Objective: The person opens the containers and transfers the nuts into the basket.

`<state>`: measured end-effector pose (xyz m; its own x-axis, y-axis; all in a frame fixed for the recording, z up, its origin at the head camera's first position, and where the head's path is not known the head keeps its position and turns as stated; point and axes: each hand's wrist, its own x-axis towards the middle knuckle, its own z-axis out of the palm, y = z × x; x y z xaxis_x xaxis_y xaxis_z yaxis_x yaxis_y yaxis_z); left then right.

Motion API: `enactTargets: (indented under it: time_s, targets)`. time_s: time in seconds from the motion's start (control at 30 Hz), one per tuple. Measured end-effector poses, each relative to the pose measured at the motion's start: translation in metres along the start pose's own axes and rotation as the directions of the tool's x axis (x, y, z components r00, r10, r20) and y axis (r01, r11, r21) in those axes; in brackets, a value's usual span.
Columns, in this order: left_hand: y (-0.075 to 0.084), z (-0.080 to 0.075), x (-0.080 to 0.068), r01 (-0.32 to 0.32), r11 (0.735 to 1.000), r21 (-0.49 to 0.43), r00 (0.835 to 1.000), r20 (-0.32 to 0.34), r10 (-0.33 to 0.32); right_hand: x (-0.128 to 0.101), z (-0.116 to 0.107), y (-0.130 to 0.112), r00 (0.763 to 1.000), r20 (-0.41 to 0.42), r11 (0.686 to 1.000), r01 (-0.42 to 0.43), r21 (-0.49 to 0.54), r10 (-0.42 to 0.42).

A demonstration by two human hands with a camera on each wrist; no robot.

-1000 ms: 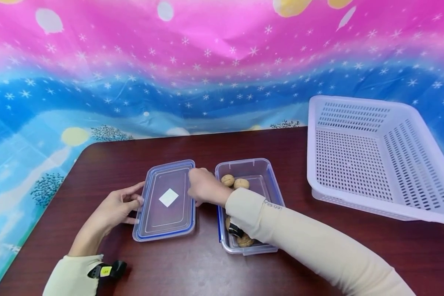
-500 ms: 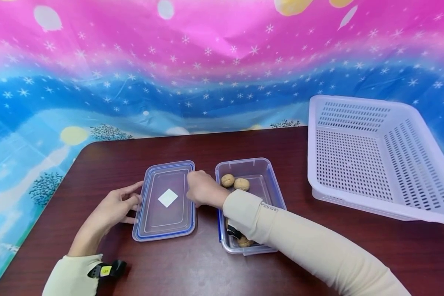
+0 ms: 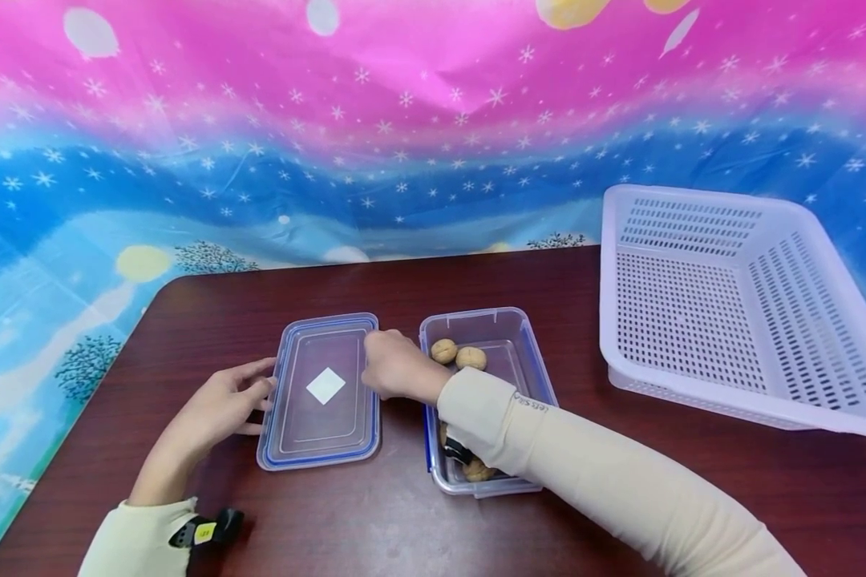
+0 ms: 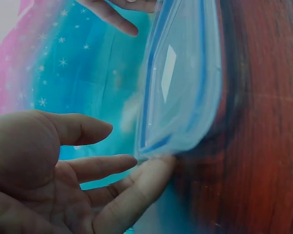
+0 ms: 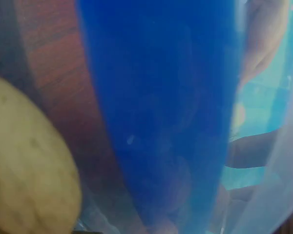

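Observation:
A clear plastic lid (image 3: 299, 417) with a blue sealing strip and a white square sticker lies between my hands. My left hand (image 3: 220, 409) is at its left edge, fingers loosely extended and thumb apart, a fingertip touching the lid's corner in the left wrist view. My right hand (image 3: 398, 367) overlaps the lid's right edge, back of the hand toward the head camera. One of its fingers (image 4: 115, 19) shows straight in the left wrist view; whether it pinches the lid I cannot tell. Beneath the right forearm stands a clear container (image 3: 520, 377) with walnuts (image 3: 471, 358).
A white perforated basket (image 3: 681, 320) stands at the back right of the dark wooden table (image 3: 368, 521). Behind the table hangs a pink and blue snowflake cloth (image 3: 404, 144). In the right wrist view, a blue clip (image 5: 161, 97) and a walnut (image 5: 29, 161) fill much of the frame.
My two hands and the lid have shifted very slightly to the left, along with the head view's backdrop. The container and basket stay in place.

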<state>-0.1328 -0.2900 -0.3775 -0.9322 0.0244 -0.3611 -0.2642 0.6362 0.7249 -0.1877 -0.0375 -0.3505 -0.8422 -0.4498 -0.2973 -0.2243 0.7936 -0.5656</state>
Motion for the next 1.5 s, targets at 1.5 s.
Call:
enactTargets:
  time_s: [1.5]
  targets:
    - [0.086, 0.176, -0.082, -0.388, 0.839, -0.381, 0.921, -0.137, 0.364, -0.121, -0.070, 0.095, 0.947, -0.219, 0.938, 0.281, 0.203, -0.236]
